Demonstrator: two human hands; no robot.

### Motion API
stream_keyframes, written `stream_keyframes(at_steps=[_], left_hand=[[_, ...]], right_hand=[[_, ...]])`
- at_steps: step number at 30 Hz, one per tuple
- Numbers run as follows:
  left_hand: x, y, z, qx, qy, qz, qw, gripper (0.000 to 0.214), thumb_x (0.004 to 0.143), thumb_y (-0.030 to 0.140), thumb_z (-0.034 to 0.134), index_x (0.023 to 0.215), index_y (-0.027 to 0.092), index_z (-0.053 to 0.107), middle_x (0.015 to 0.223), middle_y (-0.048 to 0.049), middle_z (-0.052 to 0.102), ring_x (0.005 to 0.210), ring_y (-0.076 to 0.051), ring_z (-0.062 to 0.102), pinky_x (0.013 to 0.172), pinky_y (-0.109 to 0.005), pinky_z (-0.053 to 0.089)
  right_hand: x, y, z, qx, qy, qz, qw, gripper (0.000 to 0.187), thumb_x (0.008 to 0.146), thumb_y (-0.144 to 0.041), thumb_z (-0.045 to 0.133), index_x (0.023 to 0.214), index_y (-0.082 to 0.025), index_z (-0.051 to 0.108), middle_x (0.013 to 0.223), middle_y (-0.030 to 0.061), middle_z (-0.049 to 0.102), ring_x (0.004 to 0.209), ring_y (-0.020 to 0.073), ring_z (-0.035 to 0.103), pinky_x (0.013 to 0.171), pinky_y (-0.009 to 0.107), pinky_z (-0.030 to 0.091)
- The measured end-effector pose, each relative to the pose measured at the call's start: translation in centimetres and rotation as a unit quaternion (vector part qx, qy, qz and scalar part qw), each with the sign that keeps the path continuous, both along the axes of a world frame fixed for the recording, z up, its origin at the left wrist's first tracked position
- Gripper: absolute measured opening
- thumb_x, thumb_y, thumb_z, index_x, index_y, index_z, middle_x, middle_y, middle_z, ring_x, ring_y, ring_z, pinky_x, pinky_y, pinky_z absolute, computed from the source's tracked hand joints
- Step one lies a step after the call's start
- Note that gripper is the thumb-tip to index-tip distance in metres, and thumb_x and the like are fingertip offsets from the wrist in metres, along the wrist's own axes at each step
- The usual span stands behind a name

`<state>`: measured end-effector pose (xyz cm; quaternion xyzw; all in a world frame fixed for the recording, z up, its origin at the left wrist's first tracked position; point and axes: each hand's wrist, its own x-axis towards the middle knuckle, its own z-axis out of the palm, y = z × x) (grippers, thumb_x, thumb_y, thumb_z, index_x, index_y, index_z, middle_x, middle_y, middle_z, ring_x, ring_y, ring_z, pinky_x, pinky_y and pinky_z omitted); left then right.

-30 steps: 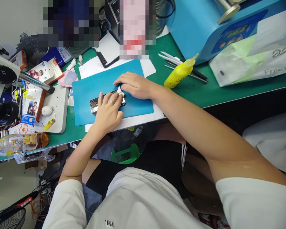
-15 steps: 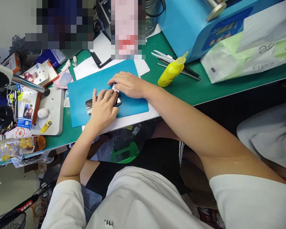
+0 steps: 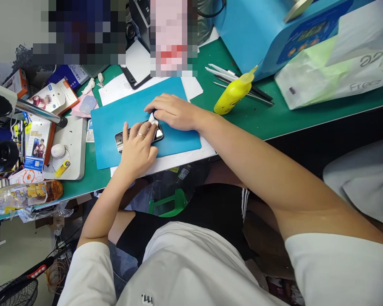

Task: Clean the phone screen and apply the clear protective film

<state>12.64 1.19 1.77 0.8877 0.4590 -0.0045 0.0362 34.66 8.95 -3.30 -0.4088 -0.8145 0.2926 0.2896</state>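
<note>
Though partly apart, fingers of left hand (image 3: 139, 146) over phone (image 3: 159, 134); right hand's (image 3: 176, 113) grip unclear.

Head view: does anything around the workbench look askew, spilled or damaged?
Yes: at upper left, a ragged dark patch breaks up the smooth pale wall, perhaps damage or staining. I see no spill on the uncovered parts of the blue rectangular mat.

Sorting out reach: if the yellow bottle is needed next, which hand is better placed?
Right, probably. The right hand is nearer the yellow bottle; the left hand lies over the phone, farther off, and would likely have to cross the right arm.
</note>
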Motion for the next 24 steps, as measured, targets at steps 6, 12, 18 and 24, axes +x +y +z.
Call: stream_keyframes(at_steps=[6, 12, 18, 24], left_hand=[[-1.5, 2.1, -0.1, -0.002, 0.005, 0.056, 0.998, 0.065, 0.104, 0.022, 0.041, 0.166, 0.019, 0.058, 0.168, -0.0125, 0.063, 0.159, -0.039, 0.051, 0.145, -0.072, 0.014], [-0.9, 0.6, 0.2, -0.009, 0.013, 0.033, 0.999, 0.068, 0.104, 0.021, 0.041, 0.170, 0.020, 0.056, 0.173, -0.0119, 0.059, 0.165, -0.040, 0.045, 0.145, -0.073, 0.012], [1.3, -0.2, -0.2, -0.010, 0.000, 0.007, 1.000, 0.067, 0.105, 0.020, 0.041, 0.169, 0.017, 0.057, 0.171, -0.0119, 0.061, 0.162, -0.039, 0.049, 0.146, -0.069, 0.013], [0.6, -1.5, -0.3, 0.000, 0.005, -0.025, 1.000, 0.067, 0.104, 0.021, 0.043, 0.169, 0.016, 0.057, 0.170, -0.0126, 0.062, 0.159, -0.038, 0.051, 0.146, -0.068, 0.013]], right_hand=[[0.1, -0.1, 0.0, 0.004, 0.001, 0.006, 1.000, 0.055, 0.109, -0.041, 0.034, 0.141, -0.022, 0.075, 0.144, 0.0140, 0.076, 0.138, 0.0381, 0.063, 0.122, 0.061, 0.046], [0.2, 0.2, -0.4, 0.013, 0.015, 0.006, 1.000, 0.053, 0.111, -0.042, 0.036, 0.140, -0.021, 0.075, 0.144, 0.0136, 0.077, 0.139, 0.0381, 0.063, 0.123, 0.063, 0.046], [0.4, 0.2, -0.9, 0.021, 0.019, 0.007, 1.000, 0.053, 0.114, -0.046, 0.033, 0.139, -0.026, 0.075, 0.145, 0.0112, 0.077, 0.140, 0.0371, 0.065, 0.123, 0.062, 0.048], [0.2, 0.3, -1.3, 0.025, 0.032, -0.006, 0.999, 0.051, 0.111, -0.049, 0.034, 0.133, -0.030, 0.077, 0.141, 0.0092, 0.079, 0.137, 0.0371, 0.068, 0.122, 0.063, 0.049]])
